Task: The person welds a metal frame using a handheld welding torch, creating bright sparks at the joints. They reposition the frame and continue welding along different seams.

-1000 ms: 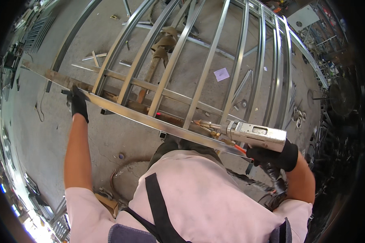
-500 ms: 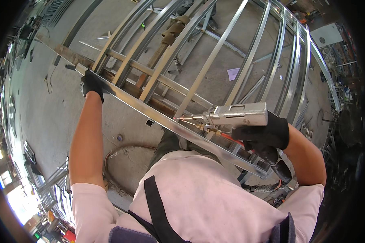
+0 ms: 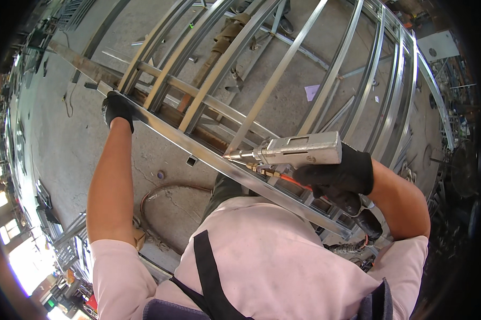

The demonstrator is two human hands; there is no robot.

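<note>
My right hand (image 3: 343,176), in a black glove, is wrapped round the grip of a silver, box-bodied welding gun (image 3: 301,149). The gun's thin nozzle points left, its tip at the joint between a slanting bar (image 3: 277,77) and the front rail (image 3: 197,148) of a metal frame. Beneath the nozzle runs a brass-fitted feed tube with a red hose (image 3: 293,180). Further left, my left hand (image 3: 117,109), also gloved in black, has its fingers closed over the front rail near its left end.
Several parallel metal bars (image 3: 326,80) stretch from the rail to the far side. A dark hose (image 3: 149,197) loops on the concrete floor (image 3: 165,146). Another person's shoe (image 3: 284,24) shows beyond the bars. Metal stock (image 3: 72,242) is piled at the left.
The welding gun and my right hand have shifted slightly left, the tip staying by the same joint. My left hand keeps its hold on the rail. The view has tilted a little.
</note>
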